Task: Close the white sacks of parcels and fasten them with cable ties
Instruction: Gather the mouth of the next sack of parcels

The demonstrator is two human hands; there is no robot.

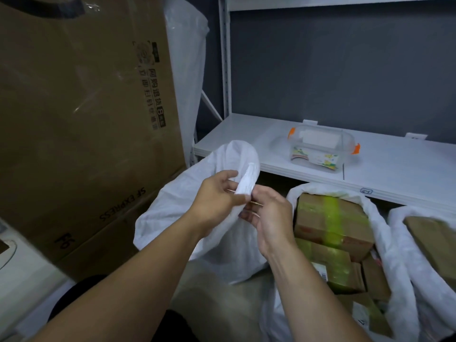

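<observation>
The gathered sack [197,218] stands in the middle, its twisted neck [246,178] held between the left hand [217,196] and right hand [269,215]. Left of it leans a large cardboard box [81,124]. To its right an open sack [385,243] holds taped cartons [333,218], with another sack [424,255] further right. Behind them, a shelf [394,169] carries a lidded plastic container [320,146].

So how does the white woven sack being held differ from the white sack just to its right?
The held white woven sack has its neck bunched shut between the left hand and right hand; the neighbouring white sack gapes open, showing taped cardboard parcels. Nobody touches the neighbour. Both look like the same white fabric.
</observation>
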